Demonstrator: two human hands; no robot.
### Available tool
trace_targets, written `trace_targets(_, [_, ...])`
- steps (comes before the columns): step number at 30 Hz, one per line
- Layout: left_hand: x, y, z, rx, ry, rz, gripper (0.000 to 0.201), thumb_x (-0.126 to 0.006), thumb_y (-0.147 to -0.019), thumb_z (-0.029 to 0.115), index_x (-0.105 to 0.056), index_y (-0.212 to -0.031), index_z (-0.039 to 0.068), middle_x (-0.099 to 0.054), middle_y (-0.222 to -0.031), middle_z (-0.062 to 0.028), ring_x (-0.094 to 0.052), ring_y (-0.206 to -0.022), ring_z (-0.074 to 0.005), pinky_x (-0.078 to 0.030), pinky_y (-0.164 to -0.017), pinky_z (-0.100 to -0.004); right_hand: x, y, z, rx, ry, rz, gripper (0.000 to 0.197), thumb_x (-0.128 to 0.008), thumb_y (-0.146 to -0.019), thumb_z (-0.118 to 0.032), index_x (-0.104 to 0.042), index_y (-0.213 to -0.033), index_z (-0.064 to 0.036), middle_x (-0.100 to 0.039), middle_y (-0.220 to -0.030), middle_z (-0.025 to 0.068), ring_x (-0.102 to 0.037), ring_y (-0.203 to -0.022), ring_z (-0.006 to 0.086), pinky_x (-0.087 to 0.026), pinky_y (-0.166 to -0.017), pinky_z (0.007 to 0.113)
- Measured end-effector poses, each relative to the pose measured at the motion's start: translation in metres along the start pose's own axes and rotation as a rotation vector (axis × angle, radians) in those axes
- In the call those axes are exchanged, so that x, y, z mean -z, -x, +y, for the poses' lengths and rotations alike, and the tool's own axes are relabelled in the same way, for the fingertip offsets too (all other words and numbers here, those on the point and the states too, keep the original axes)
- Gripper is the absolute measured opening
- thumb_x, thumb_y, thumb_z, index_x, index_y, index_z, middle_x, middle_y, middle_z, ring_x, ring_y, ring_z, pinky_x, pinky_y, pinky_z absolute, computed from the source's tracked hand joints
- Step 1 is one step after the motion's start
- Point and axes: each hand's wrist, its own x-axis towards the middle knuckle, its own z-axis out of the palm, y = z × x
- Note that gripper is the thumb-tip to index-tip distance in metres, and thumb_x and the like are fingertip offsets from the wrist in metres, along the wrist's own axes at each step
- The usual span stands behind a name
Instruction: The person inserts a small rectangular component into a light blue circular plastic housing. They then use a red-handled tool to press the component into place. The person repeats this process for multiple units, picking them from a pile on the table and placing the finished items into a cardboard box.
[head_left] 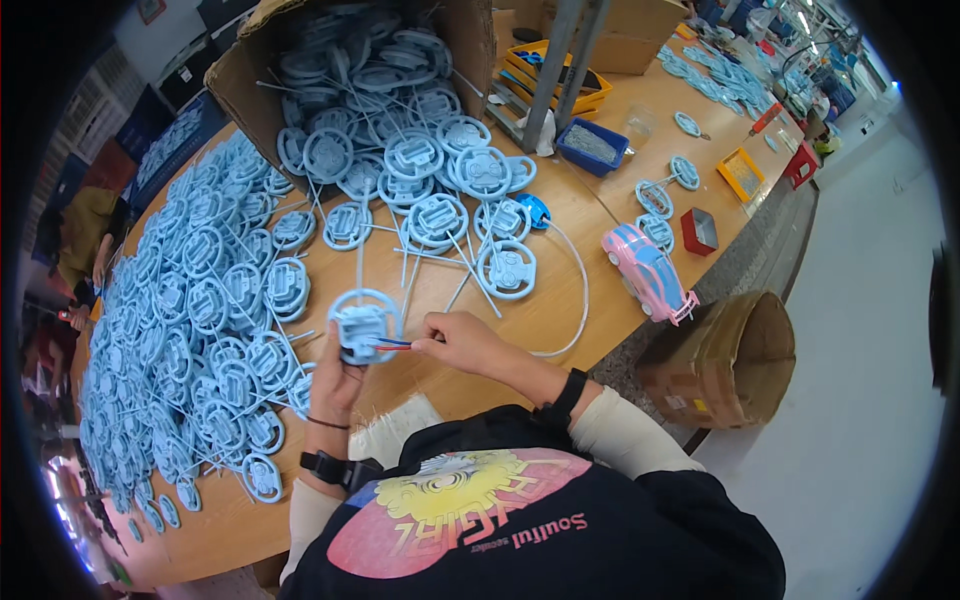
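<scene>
My left hand (pixel 337 383) grips the lower left rim of a light-blue toy steering wheel (pixel 362 325), held up over the near edge of the table. A pale stem runs from the wheel's far side, and its boxy housing faces up. My right hand (pixel 458 341) is closed in a pinch on thin red and dark-blue wires (pixel 396 345), whose other end meets the housing. How they join there is too small to tell. Just beyond lie several similar steering wheels (pixel 437 220) and a bright-blue round piece (pixel 534 211) with a white cord.
A large heap of steering wheels (pixel 205 300) covers the table's left. More spill from a cardboard box (pixel 240 85) at the back. Rightward are a pink toy car (pixel 648 272), a blue bin (pixel 593 147), a red tray (pixel 699 231) and, on the floor, a cardboard carton (pixel 700 365).
</scene>
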Motion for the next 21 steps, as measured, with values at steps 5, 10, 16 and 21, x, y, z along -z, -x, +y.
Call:
trace_targets(5, [0.024,-0.066,0.141,-0.574,0.278,-0.211,0.037,-0.046,-0.089,0.032,-0.047,-0.114,0.005,-0.054,-0.113,-0.0096,-0.052,-0.103,-0.0207,-0.042,-0.091,-0.0353,0.016,0.015,0.02,-0.014,-0.118,0.052,0.025,-0.064,-0.075,-0.026,-0.055,-0.072,-0.0027,-0.057,-0.062,0.0088,-0.054,-0.055,0.0187,-0.041,-0.052,0.03])
trace_targets(10, [-0.043,-0.097,0.121,-0.471,-0.156,-0.217,0.034,-0.051,-0.087,0.029,-0.049,-0.11,0.003,-0.055,-0.107,-0.0136,-0.054,-0.097,-0.0207,-0.044,-0.085,-0.0308,0.039,0.036,0.02,-0.102,-0.341,0.097,0.021,-0.063,-0.078,-0.021,-0.054,-0.073,-0.0026,-0.051,-0.058,0.0004,-0.045,-0.053,0.0067,-0.036,-0.048,0.023])
trace_targets(16, [-0.138,-0.114,-0.056,-0.596,-1.524,-0.49,0.029,-0.064,-0.075,0.026,-0.061,-0.093,0.004,-0.061,-0.091,-0.011,-0.056,-0.093,-0.0204,-0.045,-0.077,-0.0309,0.063,0.053,0.018,-0.095,-0.512,0.195,0.015,-0.061,-0.081,-0.016,-0.053,-0.078,-0.0029,-0.051,-0.064,-0.0023,-0.045,-0.057,0.0029,-0.036,-0.051,0.018])
trace_targets(21, [-0.155,-0.101,-0.129,-1.137,-1.976,-0.713,0.047,-0.063,-0.069,0.026,-0.051,-0.109,0.005,-0.049,-0.111,-0.0183,-0.045,-0.106,-0.0362,-0.039,-0.086,-0.0414,0.076,0.066,0.013,-0.07,-0.543,0.238,0.014,-0.06,-0.082,-0.014,-0.053,-0.08,-0.0027,-0.051,-0.066,-0.002,-0.046,-0.058,0.0034,-0.038,-0.053,0.018])
